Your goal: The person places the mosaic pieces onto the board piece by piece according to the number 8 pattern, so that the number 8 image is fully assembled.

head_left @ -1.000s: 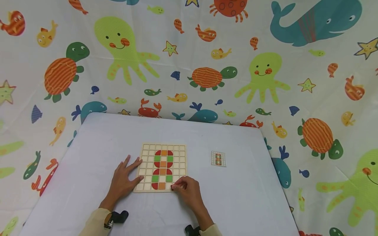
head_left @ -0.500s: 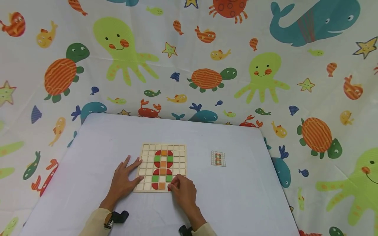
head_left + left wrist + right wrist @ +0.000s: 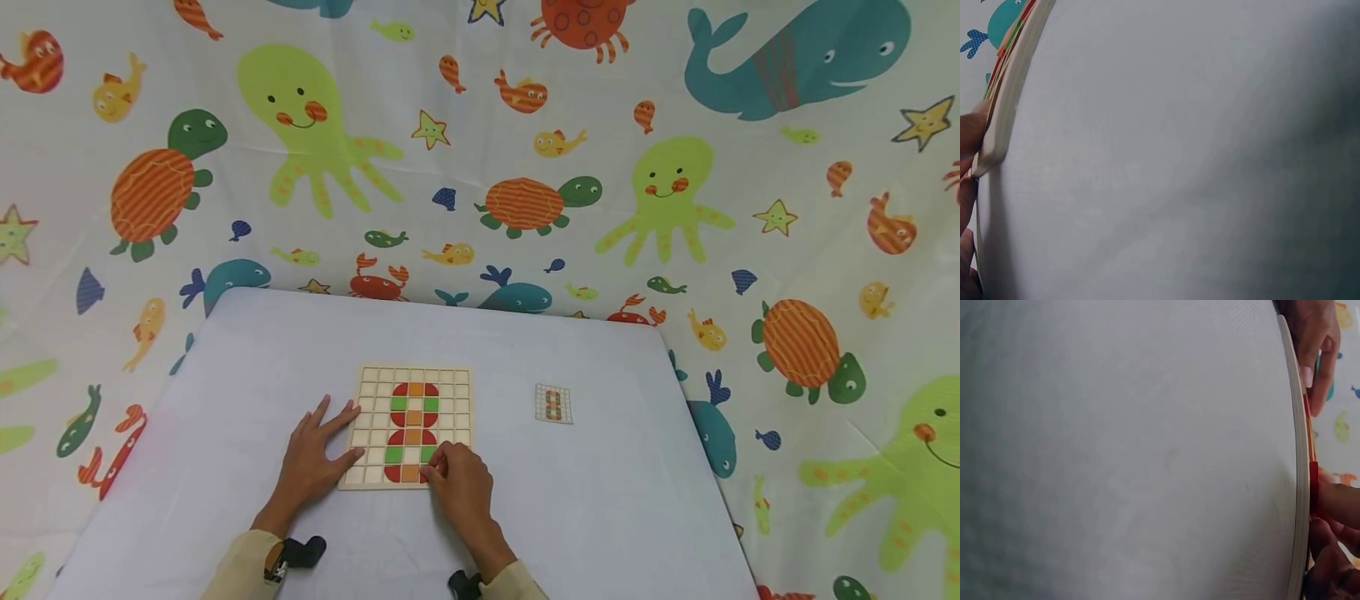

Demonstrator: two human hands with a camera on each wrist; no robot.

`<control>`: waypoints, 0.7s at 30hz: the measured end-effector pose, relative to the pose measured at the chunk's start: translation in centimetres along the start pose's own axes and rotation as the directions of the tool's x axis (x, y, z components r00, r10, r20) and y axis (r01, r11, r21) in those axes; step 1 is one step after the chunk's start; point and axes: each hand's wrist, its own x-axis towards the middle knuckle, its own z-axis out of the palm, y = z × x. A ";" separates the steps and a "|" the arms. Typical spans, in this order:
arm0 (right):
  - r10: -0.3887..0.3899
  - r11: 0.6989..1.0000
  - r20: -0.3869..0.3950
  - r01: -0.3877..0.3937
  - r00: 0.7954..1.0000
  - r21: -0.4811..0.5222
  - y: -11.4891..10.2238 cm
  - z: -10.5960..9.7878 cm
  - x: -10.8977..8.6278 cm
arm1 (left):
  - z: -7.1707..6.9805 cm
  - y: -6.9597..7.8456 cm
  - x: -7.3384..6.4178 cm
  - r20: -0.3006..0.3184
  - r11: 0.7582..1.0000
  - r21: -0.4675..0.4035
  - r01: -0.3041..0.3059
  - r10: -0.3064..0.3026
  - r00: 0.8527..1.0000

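Note:
A square wooden grid board lies on the white table, with red rounded, orange and green square tiles forming two stacked rings. My left hand rests with spread fingers at the board's left edge, thumb over its lower left part. My right hand pinches a red tile at the bottom row, just right of an orange tile. In the head view the fingertips partly cover that red tile. The left wrist view shows the left thumb at the board's corner.
A small pattern card with a printed grid lies to the right of the board. White cloth covers the table, and a curtain with sea animals hangs behind its far edge.
My right hand has moved left over the board's bottom row, bringing the red tile up beside the orange one. The left hand and the board have stayed in place.

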 end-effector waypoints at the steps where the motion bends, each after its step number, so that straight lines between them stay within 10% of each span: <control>1: -0.005 1.000 0.002 0.005 1.000 -0.005 0.0 0.0 0.0 | 0.0 0.0 0.0 0.000 1.000 0.000 0.000 0.000 1.000; 21: -0.078 0.993 0.089 0.070 0.993 0.096 1.4 -1.9 0.2 | 0.0 0.3 -0.1 0.006 1.000 -0.029 0.004 -0.004 1.000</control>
